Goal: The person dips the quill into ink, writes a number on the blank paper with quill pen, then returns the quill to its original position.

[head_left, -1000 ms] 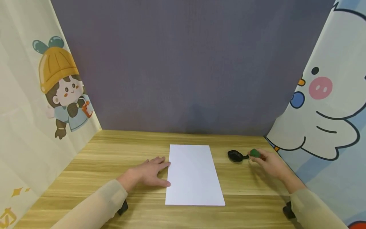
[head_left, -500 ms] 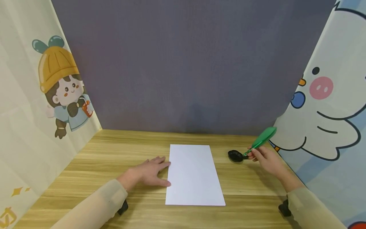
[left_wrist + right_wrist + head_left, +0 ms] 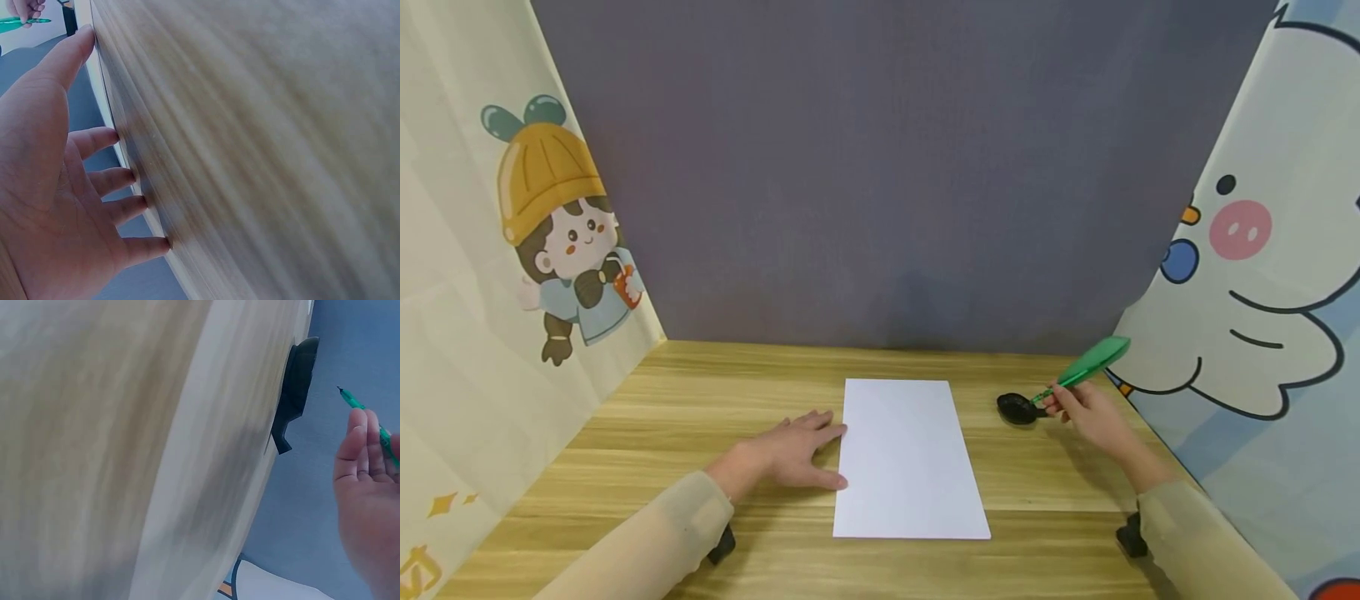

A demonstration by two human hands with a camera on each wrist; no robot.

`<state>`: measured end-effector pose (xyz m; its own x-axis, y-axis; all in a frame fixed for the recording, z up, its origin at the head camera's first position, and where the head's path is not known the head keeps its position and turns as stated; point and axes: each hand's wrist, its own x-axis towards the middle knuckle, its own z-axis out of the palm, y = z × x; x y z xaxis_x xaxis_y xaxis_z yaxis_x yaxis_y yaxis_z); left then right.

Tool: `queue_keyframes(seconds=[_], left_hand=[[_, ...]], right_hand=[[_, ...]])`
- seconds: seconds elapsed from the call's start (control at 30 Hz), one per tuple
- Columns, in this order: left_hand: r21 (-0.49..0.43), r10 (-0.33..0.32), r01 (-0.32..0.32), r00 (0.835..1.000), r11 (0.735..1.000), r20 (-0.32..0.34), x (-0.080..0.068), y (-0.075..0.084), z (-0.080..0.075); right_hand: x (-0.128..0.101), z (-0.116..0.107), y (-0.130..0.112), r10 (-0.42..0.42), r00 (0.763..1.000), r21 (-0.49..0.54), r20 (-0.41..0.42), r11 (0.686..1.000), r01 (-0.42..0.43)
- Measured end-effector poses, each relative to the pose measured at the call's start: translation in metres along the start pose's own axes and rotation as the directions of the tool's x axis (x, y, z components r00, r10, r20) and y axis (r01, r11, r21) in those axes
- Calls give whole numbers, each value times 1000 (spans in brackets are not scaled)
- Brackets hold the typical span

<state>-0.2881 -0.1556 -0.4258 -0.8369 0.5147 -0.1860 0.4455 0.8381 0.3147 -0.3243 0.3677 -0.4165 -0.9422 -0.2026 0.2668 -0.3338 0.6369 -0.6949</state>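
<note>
Right hand [image 3: 1086, 414] seen clenched round the stem of a green feather pen [image 3: 1084, 367], grip at the lower end of the pen, vane slanting up and away from the white sheet [image 3: 910, 454]. Pen lifted clear of the worktop [image 3: 700, 408]; nib close to a small black holder [image 3: 1017, 408], apart from it in the right wrist view, contact not resolvable from the head view. Holder stood on the worktop just to the right of the sheet, level with its far edge. In the right wrist view, fingers [image 3: 359, 450] noted curled about the green shaft [image 3: 359, 406], pointed tip showing past the fingertips, black holder [image 3: 295, 390] near, not touching the hand. Left hand [image 3: 790, 454] laid flat on the worktop against the left edge of the sheet, fingers straight and spread, nothing grasped; thumb and fingertips touching or just at the paper edge, exact contact not clear. Left wrist view confirmed the open palm [image 3: 44, 206] with fingers [image 3: 119, 209] extended onto the wood. Sheet lay flat, long side running away from the person, near the middle of the worktop. Grey backdrop [image 3: 880, 167] stood behind the sheet; cartoon girl panel [image 3: 553, 225] to its left, cartoon duck panel [image 3: 1262, 275] to its right. Pale sleeves covered both forearms.
</note>
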Motion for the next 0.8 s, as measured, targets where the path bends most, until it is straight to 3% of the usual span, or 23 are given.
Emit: queue_keyframes(seconds=[0.8], left_hand=[[-7, 5, -5, 1000, 1000, 1, -1, 1, 0]], right_hand=[[11, 16, 3, 76, 996, -18, 50, 997, -75]])
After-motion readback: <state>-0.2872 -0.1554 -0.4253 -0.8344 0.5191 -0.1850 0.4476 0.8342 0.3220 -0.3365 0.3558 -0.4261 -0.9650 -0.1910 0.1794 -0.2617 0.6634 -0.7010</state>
